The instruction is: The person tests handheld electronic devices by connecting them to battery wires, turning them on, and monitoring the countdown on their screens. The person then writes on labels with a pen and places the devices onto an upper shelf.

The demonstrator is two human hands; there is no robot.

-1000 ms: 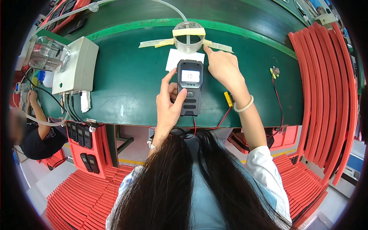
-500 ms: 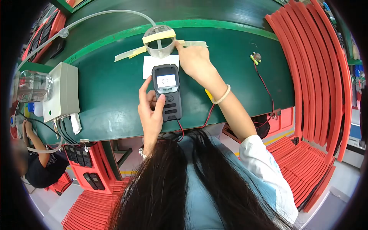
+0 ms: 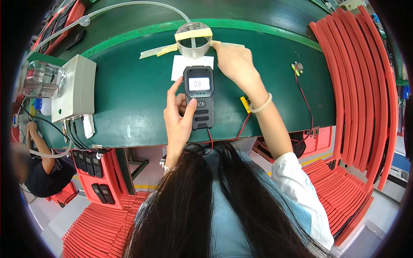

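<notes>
My left hand [image 3: 180, 117] is closed round the left side of a black handheld meter [image 3: 203, 105], thumb on its front near the power button. The lit screen seems to read 08. A red wire runs from its lower end. Just beyond the meter is a white paper [image 3: 180, 66]. Behind that, a clear round plastic cup [image 3: 193, 52] is held down with yellowish tape [image 3: 158, 50], and a tube runs into it. My right hand [image 3: 235, 61] is at the cup's right side, fingers curled and index fingertip at the wall and tape; what they grip is hidden.
A yellow connector [image 3: 245, 104] on a red wire lies by my right wrist. Farther right is a small wired part [image 3: 297, 67]. At left stand a pale box [image 3: 76, 88] and a clear jar [image 3: 42, 81]. Red racks [image 3: 355, 86] border the right. Another person [image 3: 49, 172] works at far left.
The whole view has shifted, so the bench items sit farther right and slightly higher. The meter's reading appears to have gone from 09 to 08. Both hands keep their places.
</notes>
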